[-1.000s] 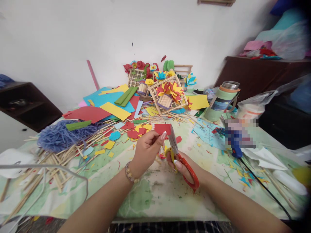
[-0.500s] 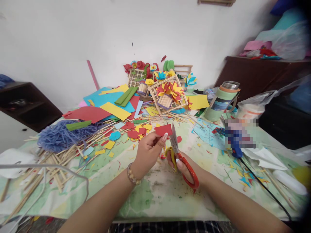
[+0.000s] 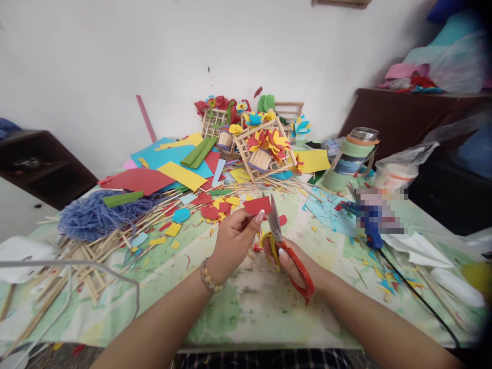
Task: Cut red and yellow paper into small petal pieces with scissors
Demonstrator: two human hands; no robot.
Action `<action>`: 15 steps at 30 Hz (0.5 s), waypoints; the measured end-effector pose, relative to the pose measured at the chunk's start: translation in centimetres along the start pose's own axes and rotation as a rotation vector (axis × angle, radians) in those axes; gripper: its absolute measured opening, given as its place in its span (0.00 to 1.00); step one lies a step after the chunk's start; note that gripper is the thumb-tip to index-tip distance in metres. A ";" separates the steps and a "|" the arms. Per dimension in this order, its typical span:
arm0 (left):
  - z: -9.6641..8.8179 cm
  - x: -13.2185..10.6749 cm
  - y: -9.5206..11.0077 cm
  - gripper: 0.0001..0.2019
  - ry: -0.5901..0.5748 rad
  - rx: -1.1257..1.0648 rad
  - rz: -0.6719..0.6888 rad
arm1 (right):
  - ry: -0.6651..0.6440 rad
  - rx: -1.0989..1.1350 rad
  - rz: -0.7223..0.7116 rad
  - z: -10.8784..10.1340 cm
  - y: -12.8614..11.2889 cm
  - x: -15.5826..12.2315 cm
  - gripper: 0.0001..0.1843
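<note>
My left hand [image 3: 232, 238] pinches a small red paper piece [image 3: 257, 205] between thumb and fingers, above the middle of the table. My right hand [image 3: 292, 259] grips orange-handled scissors [image 3: 286, 246], its fingers through the loops. The blades point up and touch the right edge of the red piece. Below both hands lies a green patterned table cover [image 3: 249, 302] strewn with paper scraps.
Coloured paper sheets [image 3: 169, 166], blue yarn [image 3: 92, 218] and wooden sticks [image 3: 92, 251] lie at the left. Stick frames with paper flowers [image 3: 265, 146] stand at the back. A tumbler [image 3: 351, 159], a blue glue gun [image 3: 371, 225] with its black cord and plastic bags sit at the right.
The red piece has tilted slightly in my left hand and the scissor blades have closed a little along its right edge. Both hands stay in nearly the same place.
</note>
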State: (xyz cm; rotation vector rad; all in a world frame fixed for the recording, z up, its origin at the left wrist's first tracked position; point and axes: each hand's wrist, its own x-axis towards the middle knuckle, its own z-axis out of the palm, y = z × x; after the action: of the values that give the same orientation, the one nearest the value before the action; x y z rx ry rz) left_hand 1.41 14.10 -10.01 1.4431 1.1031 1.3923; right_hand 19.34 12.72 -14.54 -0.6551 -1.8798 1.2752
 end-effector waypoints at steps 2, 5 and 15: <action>0.0 0.0 0.0 0.25 0.003 -0.009 0.000 | -0.003 -0.002 0.003 0.0 0.2 0.0 0.32; 0.0 0.0 0.1 0.26 -0.002 -0.011 0.006 | -0.006 -0.008 -0.002 -0.1 0.3 -0.1 0.31; -0.3 0.2 0.0 0.25 -0.032 -0.017 0.009 | -0.015 -0.040 0.011 -0.5 -0.3 0.0 0.30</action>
State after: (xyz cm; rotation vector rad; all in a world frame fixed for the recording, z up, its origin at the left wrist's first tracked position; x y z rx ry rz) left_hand 1.07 14.25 -9.93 1.4547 1.0631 1.3772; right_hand 19.74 12.91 -14.10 -0.6797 -1.9209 1.2555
